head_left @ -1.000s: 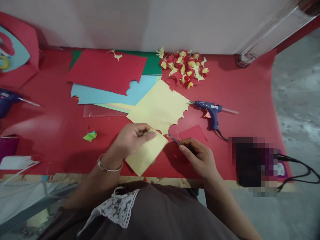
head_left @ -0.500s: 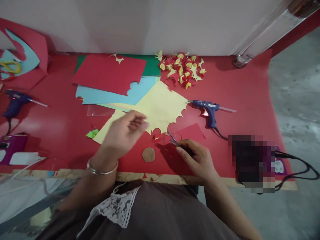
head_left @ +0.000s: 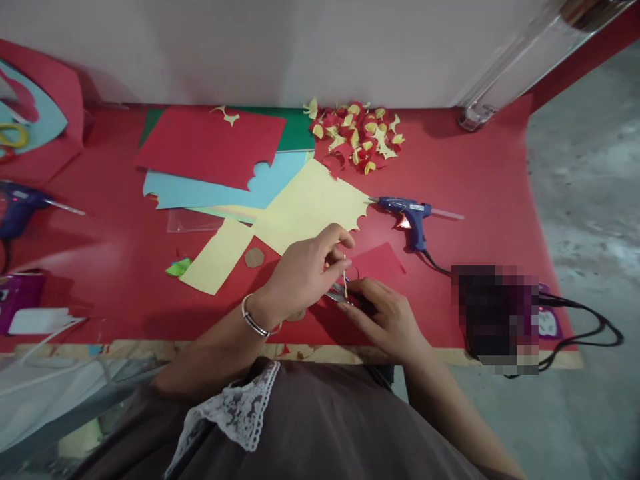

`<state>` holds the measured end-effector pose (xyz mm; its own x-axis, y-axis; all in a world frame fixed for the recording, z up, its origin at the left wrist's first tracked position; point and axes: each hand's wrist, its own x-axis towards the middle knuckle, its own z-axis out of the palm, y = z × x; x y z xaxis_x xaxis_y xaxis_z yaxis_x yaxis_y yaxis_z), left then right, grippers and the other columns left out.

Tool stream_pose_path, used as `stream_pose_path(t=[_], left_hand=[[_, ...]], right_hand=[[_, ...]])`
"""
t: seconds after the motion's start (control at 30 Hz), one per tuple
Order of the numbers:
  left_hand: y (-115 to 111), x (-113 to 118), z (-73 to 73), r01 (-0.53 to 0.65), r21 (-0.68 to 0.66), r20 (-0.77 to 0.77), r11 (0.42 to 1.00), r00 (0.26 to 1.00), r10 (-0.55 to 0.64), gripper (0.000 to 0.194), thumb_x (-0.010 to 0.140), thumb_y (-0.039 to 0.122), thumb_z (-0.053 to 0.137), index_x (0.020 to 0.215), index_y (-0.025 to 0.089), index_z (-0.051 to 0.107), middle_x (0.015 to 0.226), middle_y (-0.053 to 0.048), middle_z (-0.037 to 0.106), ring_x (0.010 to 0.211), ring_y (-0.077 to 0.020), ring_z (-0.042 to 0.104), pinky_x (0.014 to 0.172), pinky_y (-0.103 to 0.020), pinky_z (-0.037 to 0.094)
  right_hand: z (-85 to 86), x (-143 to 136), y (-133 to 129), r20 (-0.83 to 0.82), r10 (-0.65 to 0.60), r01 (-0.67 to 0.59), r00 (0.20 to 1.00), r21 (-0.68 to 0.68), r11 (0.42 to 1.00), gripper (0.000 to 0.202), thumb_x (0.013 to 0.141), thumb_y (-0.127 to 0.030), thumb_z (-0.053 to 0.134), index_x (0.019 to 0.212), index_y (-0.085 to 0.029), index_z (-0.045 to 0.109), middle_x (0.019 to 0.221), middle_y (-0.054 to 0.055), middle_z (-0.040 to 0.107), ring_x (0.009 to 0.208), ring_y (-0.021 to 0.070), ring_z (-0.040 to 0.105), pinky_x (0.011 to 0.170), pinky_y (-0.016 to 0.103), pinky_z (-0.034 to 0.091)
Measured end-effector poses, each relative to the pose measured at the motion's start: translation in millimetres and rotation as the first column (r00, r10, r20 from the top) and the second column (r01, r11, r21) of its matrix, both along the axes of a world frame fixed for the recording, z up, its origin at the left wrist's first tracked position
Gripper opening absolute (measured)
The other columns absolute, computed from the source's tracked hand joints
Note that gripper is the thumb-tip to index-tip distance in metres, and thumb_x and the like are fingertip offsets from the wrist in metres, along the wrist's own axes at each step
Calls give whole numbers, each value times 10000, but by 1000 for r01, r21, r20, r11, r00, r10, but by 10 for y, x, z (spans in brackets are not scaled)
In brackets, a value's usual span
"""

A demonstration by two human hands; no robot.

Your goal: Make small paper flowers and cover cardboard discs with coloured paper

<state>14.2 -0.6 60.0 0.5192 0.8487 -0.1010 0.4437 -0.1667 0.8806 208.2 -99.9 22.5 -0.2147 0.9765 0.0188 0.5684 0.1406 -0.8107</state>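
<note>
The right hand [head_left: 389, 319] covers the metal tool's [head_left: 335, 295] grip. The left hand [head_left: 311, 265] partly covers the large yellow sheet [head_left: 315, 200] and, beside its wrist, a brown disc [head_left: 297, 315]. To its far left, the picture edge cuts off a glue gun [head_left: 20, 201]. Right of the right hand, pixelation masks an object [head_left: 493, 317].

Pale grey panel [head_left: 380, 53] behind red-covered table [head_left: 450, 160]; mottled grey floor [head_left: 585, 180] at right

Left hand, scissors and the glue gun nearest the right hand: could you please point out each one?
Left hand [head_left: 307, 268], head view: back of the hand.
Scissors [head_left: 335, 297], head view: on a silver blade.
Glue gun [head_left: 415, 217], head view: on its blue body.
</note>
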Motion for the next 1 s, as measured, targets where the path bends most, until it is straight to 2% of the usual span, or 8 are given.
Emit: stream_pose_path(t=[0.17,0.37,0.47,0.57,0.63,0.7,0.83,1.0], left_hand=[[10,-96,-36,-187,-3,151,982,971,186,224,985,264,702,1188,239,608,893,11,787,855,-145,756,750,-267,543],[47,-268,-190,-195,-216,296,957,921,254,266,948,322,763,1127,221,595,829,-5,769,765,-147,759,693,-272,582],[47,-306,-221,-175,-325,342,929,894,288,313,918,339,797,1119,231,583,825,0,774,746,-145,769,675,-261,588],[47,-311,-217,-148,-388,370,910,879,301,341,899,345,816,1117,231,580,814,6,777,724,-138,768,655,-246,582],[43,-303,-208,-136,-409,386,902,870,306,352,888,332,823,1114,224,576,801,7,774,706,-133,760,633,-235,569],[32,-291,-206,-123,-418,405,900,861,306,351,881,308,824,1110,216,574,790,9,769,700,-129,754,626,-225,561],[-9,-266,-246,-123,-415,423,901,851,311,364,875,296,846,1117,200,592,781,17,755,709,-125,754,662,-216,568],[-32,-256,-337,-115,-427,428,897,848,313,414,855,307,889,1142,200,611,804,4,775,745,-137,769,707,-222,588]], right_hand=[[-67,62,40,73,-98,97,992,22,995,278,1049,-490,659,1086,-223,728,932,73,780,765,194,700,669,297,521],[-290,266,106,359,-385,340,850,184,922,386,1036,-589,642,1044,-215,734,937,83,761,744,211,649,620,314,403],[-311,341,113,505,-403,326,763,237,915,367,1045,-565,636,1077,-219,752,968,94,753,761,229,641,606,324,367],[-239,344,114,587,-388,248,710,306,919,322,1051,-503,648,1146,-213,754,1031,120,751,893,285,663,728,380,472],[-160,292,122,559,-379,179,738,379,908,279,1057,-429,651,1180,-199,750,1077,145,753,987,318,669,875,453,524],[-75,194,138,459,-361,141,811,447,884,239,1052,-344,668,1226,-200,746,1109,150,759,998,308,686,935,472,545],[47,-63,215,343,-151,-41,927,495,868,285,1022,-222,687,1299,-269,733,1116,109,779,1006,284,727,940,454,574],[87,-243,361,235,0,-147,972,609,779,264,999,-82,679,1218,-224,722,996,77,780,818,213,680,787,389,573]])
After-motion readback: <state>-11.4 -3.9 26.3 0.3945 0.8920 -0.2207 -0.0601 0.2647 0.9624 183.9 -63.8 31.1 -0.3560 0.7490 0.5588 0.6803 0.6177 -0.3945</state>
